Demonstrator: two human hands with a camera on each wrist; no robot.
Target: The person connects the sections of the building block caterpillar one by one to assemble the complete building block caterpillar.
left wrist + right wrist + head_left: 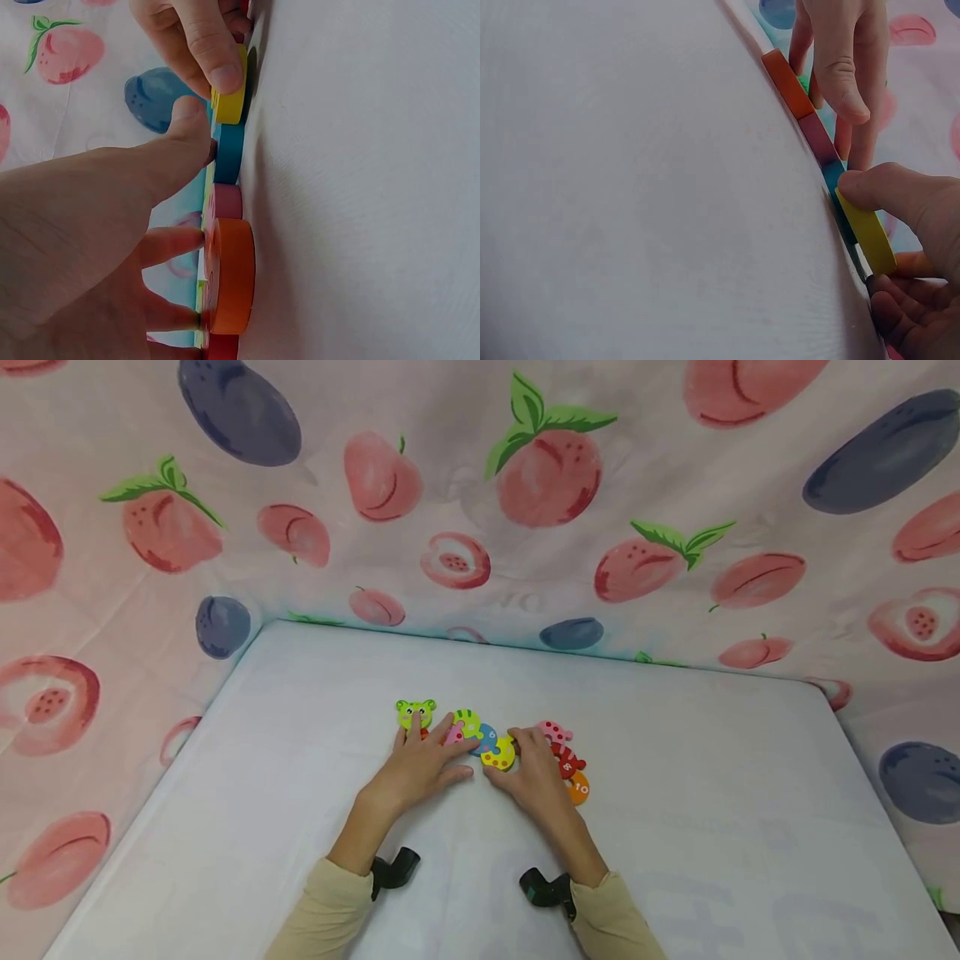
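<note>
Left hand spreading fingers over left part of curved puzzle row, fingertips touching pieces; green face piece lying at left end. Right hand pinching yellow dotted piece between thumb and fingers at row's right end, just beside blue piece. Right of right hand, pink piece, red piece, orange piece running far to near. All lying on white table; fruit-print cloth hanging at far side.

fruit-print cloth bordering a white table shows a screened-off tabletop workspace
</note>
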